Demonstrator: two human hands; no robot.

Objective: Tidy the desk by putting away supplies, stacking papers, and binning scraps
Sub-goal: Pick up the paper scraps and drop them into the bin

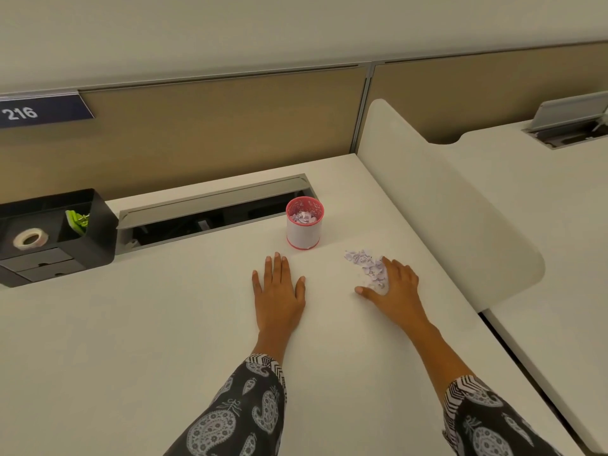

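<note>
A small pile of pale purple paper scraps (pixel 365 263) lies on the white desk (pixel 164 324), right of centre. My right hand (pixel 393 284) rests flat on the desk with its fingers spread, touching the near right side of the pile. My left hand (pixel 278 287) lies flat and open on the desk, holding nothing. Behind the hands stands a pink and white cup (pixel 304 227) with more paper scraps inside.
A black desk organiser (pixel 56 235) at the left holds a roll of tape (pixel 30 239) and a green clip (pixel 76 220). An open cable tray (pixel 210 209) runs along the back. A white divider panel (pixel 450 205) bounds the desk on the right.
</note>
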